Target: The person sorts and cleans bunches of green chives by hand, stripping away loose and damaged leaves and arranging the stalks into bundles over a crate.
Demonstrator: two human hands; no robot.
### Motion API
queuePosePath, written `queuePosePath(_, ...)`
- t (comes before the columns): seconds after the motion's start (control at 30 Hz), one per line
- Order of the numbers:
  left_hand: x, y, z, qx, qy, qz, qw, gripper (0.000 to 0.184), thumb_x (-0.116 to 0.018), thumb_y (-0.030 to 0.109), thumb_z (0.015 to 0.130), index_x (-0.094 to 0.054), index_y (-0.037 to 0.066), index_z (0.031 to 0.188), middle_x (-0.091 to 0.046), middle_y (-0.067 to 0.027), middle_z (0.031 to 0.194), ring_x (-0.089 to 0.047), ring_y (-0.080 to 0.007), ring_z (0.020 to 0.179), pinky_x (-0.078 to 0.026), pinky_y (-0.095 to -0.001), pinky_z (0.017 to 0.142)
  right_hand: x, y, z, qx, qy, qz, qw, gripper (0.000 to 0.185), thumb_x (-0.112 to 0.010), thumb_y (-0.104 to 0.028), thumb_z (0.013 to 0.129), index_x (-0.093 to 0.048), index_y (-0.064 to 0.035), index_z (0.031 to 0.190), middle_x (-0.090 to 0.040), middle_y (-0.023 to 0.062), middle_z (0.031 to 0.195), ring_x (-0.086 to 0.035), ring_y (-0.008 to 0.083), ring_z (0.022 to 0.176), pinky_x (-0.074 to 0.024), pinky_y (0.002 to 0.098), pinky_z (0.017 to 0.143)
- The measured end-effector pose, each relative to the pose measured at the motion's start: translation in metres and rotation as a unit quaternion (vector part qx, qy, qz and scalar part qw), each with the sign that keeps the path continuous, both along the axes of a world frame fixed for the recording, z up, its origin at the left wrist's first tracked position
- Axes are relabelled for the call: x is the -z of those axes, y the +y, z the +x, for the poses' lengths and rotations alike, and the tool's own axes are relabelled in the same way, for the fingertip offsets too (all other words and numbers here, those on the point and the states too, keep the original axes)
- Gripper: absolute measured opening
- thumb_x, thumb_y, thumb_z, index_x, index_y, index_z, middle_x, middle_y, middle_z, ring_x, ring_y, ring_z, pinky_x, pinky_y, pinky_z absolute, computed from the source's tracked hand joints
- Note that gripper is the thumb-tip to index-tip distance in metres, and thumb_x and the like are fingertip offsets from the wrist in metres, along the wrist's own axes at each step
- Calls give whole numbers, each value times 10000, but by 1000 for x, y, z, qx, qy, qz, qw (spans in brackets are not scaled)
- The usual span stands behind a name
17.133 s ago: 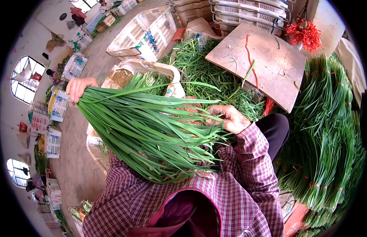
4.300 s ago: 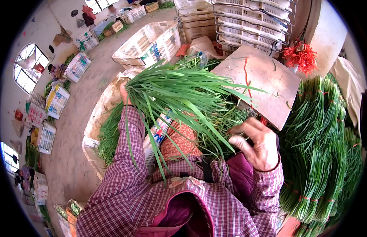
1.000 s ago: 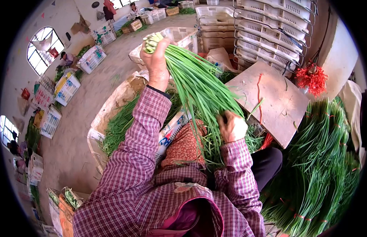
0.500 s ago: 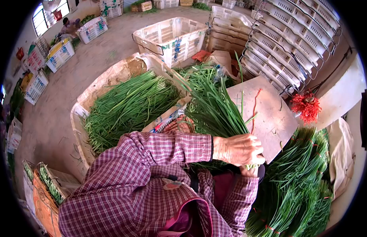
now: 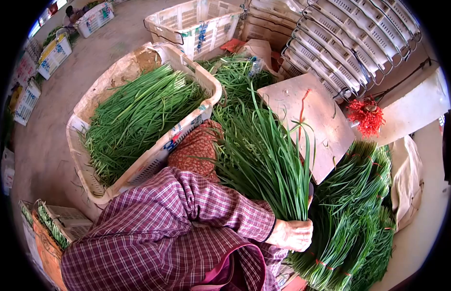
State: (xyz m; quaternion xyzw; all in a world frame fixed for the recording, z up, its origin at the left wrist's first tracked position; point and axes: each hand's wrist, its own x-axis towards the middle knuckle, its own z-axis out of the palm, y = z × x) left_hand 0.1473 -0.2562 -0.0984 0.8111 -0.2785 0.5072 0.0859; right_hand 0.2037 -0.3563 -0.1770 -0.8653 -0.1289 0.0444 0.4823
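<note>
My left hand is closed round the lower ends of a bunch of green leafy stalks, with the left arm crossing my body. The leaves fan up and to the left from this hand, overlapping the edge of a flat board. My right hand is almost wholly hidden behind the bunch and left hand; only a sliver of skin shows at the bunch's right edge. Just right of the hands lie stacked green bundles tied with red bands.
A white crate at left holds more stalks. Loose greens lie beside it. Behind stand another crate and a tall crate stack. Red ties hang at right. A person is far off at upper left.
The left hand has gone from holding the bunch up at upper left to the lower right, turning its leaves upward. The right hand has become mostly hidden. The view has shifted.
</note>
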Motion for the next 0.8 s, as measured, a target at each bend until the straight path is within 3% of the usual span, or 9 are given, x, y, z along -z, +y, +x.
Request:
queuePosePath(0.07, -12, 0, -16, 82, 86, 90, 989, 253, -526, 261, 726, -598, 40, 825, -579, -70, 826, -557, -269, 858, -405, -497, 874, 10, -18, -6, 28, 15, 13, 999, 419, -547, -292, 813, -594, -132, 1198, -658, 124, 1066, -652, 269, 898, -532, 375, 765)
queuePosePath(0.13, -19, 7, -28, 10, 9, 127, 992, 247, -513, 274, 747, -602, 57, 822, -567, -67, 855, -552, -272, 897, -389, -526, 886, 18, -33, -14, 51, 30, 24, 998, 421, -535, -288, 818, -590, -127, 1204, -655, 126, 1073, -650, 267, 905, -531, 372, 770)
queuePosePath(0.2, -2, -3, -26, 85, 17, 70, 994, 222, -507, 286, 744, -584, 80, 773, -554, -87, 857, -536, -288, 899, -377, -543, 888, 27, -45, -20, 69, 44, 35, 996, 424, -522, -284, 824, -586, -121, 1210, -652, 128, 1080, -649, 266, 911, -531, 368, 776)
queuePosePath(0.3, 85, -68, -4, 230, 305, 66, 922, 327, -488, 301, 751, -621, 11, 821, -590, -158, 949, -540, -336, 983, -350, -557, 954, 36, -59, -28, 89, 59, 52, 993, 428, -503, -277, 832, -580, -113, 1219, -648, 132, 1090, -646, 264, 921, -531, 363, 784)
queuePosePath(0.33, 90, -82, -3, 236, 305, 66, 920, 327, -488, 301, 751, -621, 11, 821, -590, -158, 949, -540, -336, 983, -350, -557, 954, 39, -63, -30, 96, 64, 57, 992, 429, -497, -275, 834, -578, -110, 1222, -647, 133, 1093, -645, 263, 924, -531, 362, 787)
queuePosePath(0.37, 95, -94, -1, -47, 330, 244, 911, 497, -398, 340, 788, -502, -45, 1085, -476, -203, 1191, -462, -346, 1145, -278, -524, 1049, 42, -66, -33, 102, 68, 63, 990, 431, -491, -273, 837, -576, -107, 1225, -645, 134, 1097, -645, 263, 927, -531, 360, 789)
queuePosePath(0.47, 91, -96, -3, -75, 480, 529, 696, 672, -353, 381, 824, -363, 41, 1403, -412, -159, 1405, -453, -331, 1245, -332, -504, 1081, 49, -72, -38, 110, 82, 78, 987, 435, -472, -266, 845, -570, -99, 1234, -641, 137, 1107, -642, 261, 937, -531, 355, 797)
queuePosePath(0.67, 117, -91, 9, 98, 464, 289, 832, 523, -361, 310, 880, -504, 16, 1288, -519, -80, 1339, -434, -293, 1255, -232, -555, 1100, 65, -78, -41, 114, 102, 104, 983, 445, -434, -253, 860, -558, -82, 1252, -633, 144, 1128, -637, 257, 956, -530, 345, 813)
queuePosePath(0.8, 70, -81, -4, -127, 453, 501, 727, 545, -474, 318, 846, -502, 5, 1291, -542, -112, 1306, -423, -365, 1251, -239, -568, 1101, 78, -81, -39, 101, 125, 122, 979, 453, -408, -244, 871, -550, -71, 1265, -627, 149, 1141, -634, 254, 969, -530, 338, 824)
